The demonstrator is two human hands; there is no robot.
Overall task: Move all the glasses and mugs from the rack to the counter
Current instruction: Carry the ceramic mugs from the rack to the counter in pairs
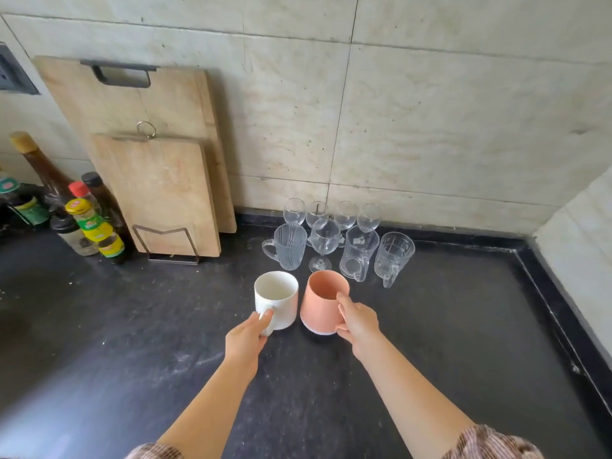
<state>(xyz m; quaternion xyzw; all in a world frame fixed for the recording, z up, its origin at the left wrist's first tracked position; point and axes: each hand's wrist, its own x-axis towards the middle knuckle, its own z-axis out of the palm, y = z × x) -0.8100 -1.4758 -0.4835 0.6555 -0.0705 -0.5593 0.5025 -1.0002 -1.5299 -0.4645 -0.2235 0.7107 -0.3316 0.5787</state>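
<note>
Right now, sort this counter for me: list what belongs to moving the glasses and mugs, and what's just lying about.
Job: white mug, gripped by the left hand; pink mug, gripped by the right hand; five wine glasses; three glass mugs; black counter.
Lying about: two wooden cutting boards; wire stand; condiment bottles.

Left hand fingers grip white mug, right hand pink mug.

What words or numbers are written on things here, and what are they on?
Nothing here can be read.
Label on the yellow-capped bottle: too blurred.
Green label on the far-left bottle: too blurred.
The white mug, pink mug and glasses: no writing.
</note>
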